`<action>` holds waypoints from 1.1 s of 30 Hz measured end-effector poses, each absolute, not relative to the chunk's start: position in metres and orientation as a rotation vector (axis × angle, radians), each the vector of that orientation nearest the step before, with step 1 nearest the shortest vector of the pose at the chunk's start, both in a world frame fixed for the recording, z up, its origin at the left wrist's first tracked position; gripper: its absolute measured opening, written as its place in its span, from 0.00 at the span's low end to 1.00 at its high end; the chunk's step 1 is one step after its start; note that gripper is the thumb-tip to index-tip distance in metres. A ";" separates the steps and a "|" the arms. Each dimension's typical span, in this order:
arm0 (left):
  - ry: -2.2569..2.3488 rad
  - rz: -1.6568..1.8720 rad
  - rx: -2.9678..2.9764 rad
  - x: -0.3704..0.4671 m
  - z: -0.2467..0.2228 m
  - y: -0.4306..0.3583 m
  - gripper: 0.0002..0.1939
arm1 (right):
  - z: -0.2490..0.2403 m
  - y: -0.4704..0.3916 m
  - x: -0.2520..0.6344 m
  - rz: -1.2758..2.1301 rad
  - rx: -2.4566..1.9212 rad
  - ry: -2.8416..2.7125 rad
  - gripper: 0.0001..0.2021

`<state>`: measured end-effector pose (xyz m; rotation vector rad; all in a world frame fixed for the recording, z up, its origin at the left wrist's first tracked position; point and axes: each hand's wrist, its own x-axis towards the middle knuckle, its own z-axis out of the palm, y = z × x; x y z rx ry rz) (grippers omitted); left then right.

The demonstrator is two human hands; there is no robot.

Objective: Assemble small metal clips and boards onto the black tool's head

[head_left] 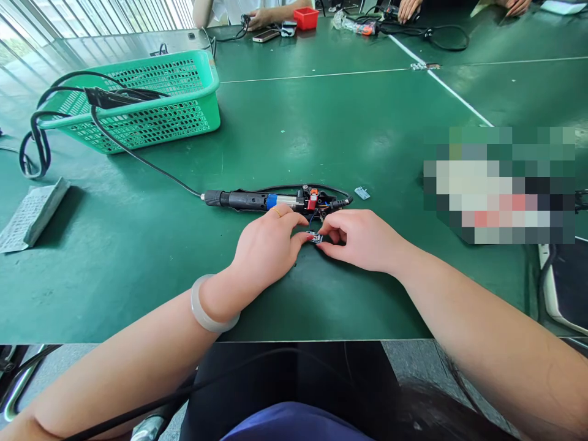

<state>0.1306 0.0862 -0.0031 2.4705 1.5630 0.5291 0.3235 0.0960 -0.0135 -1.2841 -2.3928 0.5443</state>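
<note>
Between my two hands is a small circuit board (pixel 315 237) with pale markings. My left hand (pixel 271 243) pinches its left side with finger and thumb, and my right hand (pixel 361 240) pinches its right side. Just beyond my fingers lies an opened electric screwdriver (pixel 248 200), a black stick-shaped tool with a blue band, a metal motor body and a red part among exposed wires. Thin wires run from the tool down toward the board. A second small flat piece (pixel 362 193), light and patterned, lies on the table right of the tool.
A green plastic basket (pixel 184 116) with black cables stands at the back left; one cable runs to the tool. A paper-wrapped block (pixel 34 214) lies at left. A blurred patch covers the right. Across the green table (pixel 294 147) are other people's hands, cables and a red box (pixel 305 18).
</note>
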 end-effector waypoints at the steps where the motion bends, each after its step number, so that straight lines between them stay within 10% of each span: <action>1: 1.558 0.528 2.451 0.129 -0.004 0.088 0.12 | -0.013 0.097 0.325 0.549 -1.279 -2.391 0.05; 33: 1.510 0.752 2.477 0.131 -0.013 0.101 0.10 | -0.021 0.105 0.330 0.491 -1.152 -2.155 0.05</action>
